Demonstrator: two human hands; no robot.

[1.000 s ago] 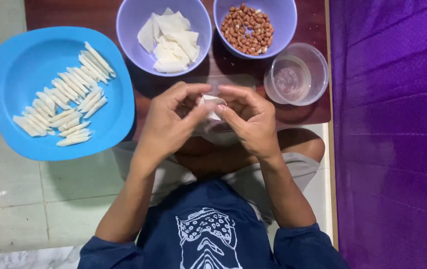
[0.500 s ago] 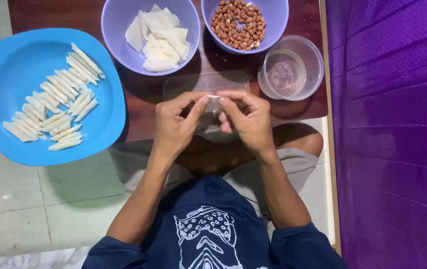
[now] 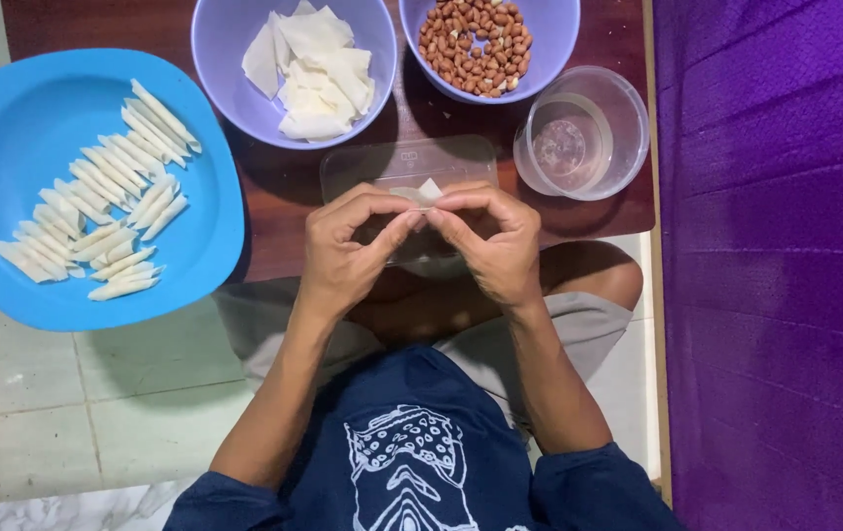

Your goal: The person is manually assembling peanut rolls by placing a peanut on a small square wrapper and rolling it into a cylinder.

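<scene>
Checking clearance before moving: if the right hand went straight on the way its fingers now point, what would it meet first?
The right hand points left, fingertips on the small wrapper piece. Straight on, it would likely meet the left hand, whose fingertips pinch the same piece; height differences are unclear.

The small white wrapper (image 3: pixel 420 194) is now pinched flatter between the fingertips of the left hand (image 3: pixel 351 251) and the right hand (image 3: pixel 493 244). A second ago it was held open like a little cone; now only a thin strip and one pointed corner are seen above the fingers. The two thumbs are brought closer together, almost touching. Both hands are held slightly nearer the front edge of the table, over the clear plastic lid (image 3: pixel 407 162).
</scene>
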